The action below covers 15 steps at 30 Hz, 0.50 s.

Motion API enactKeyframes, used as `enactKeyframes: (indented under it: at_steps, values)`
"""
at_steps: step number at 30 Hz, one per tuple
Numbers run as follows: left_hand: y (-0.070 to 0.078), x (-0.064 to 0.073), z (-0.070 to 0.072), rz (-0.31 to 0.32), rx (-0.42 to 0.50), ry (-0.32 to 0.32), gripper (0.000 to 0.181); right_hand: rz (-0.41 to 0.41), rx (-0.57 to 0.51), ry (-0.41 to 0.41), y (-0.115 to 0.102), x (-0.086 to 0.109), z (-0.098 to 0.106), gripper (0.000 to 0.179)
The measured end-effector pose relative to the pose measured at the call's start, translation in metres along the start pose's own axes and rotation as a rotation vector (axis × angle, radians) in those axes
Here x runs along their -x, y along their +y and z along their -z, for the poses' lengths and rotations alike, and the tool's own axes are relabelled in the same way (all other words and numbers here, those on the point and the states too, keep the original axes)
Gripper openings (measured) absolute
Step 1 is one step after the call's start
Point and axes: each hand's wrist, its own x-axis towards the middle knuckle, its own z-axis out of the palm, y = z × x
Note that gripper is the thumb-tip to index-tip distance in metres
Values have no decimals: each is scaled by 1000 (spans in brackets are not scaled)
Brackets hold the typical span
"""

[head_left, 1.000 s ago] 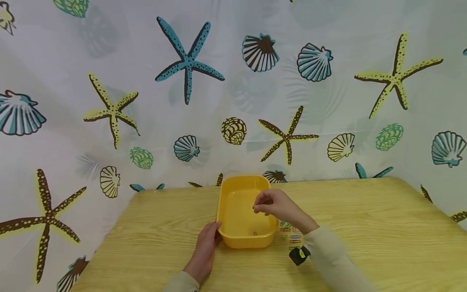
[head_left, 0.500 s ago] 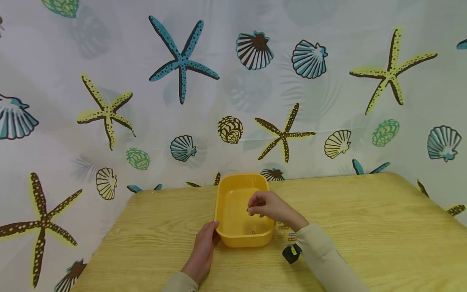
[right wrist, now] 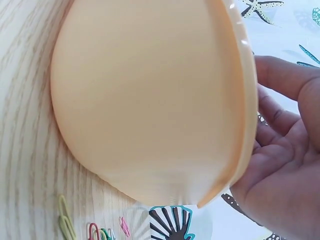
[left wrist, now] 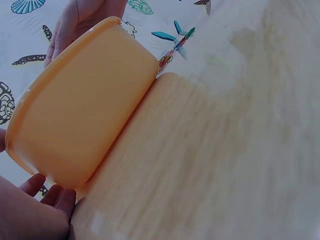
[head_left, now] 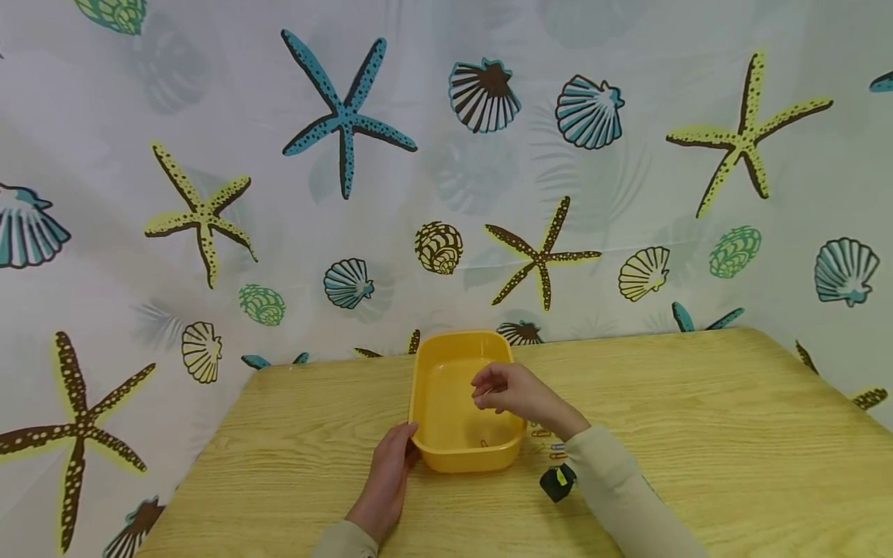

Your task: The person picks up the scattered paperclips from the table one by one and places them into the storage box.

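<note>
A yellow plastic tub (head_left: pixel 467 463) stands on the wooden table. My left hand (head_left: pixel 385 474) holds its near left side, thumb at the rim and fingertips against the outer wall in the left wrist view. Over the tub's right part hovers my right hand (head_left: pixel 512 391), its thumb and index finger parted. No object shows between them; in the right wrist view the fingers (right wrist: pixel 280 75) are loosely bent beside the rim. One small reddish paper clip (head_left: pixel 484 443) lies inside the tub, near its front wall.
Several coloured paper clips (head_left: pixel 558 456) lie on the table right of the tub, partly hidden by the right arm. A black block with a yellow mark (head_left: pixel 558 482) sits by the right cuff. Behind the table hangs a seashell-print curtain (head_left: pixel 391 232).
The right thumb and index finger have parted; the small clip they pinched half a second ago no longer shows there. My left hand keeps its hold. The head view has shifted slightly.
</note>
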Motion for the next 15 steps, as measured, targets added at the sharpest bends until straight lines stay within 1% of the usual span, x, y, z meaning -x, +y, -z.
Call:
enactKeyframes:
  at_steps: [11,15]
  values:
    - [1,0,2,10,-2,-1,44,15,12,-3,0,-1,-1,22]
    - [0,-1,0,12,9,7,42,32,49,2,-1,2,-1,21]
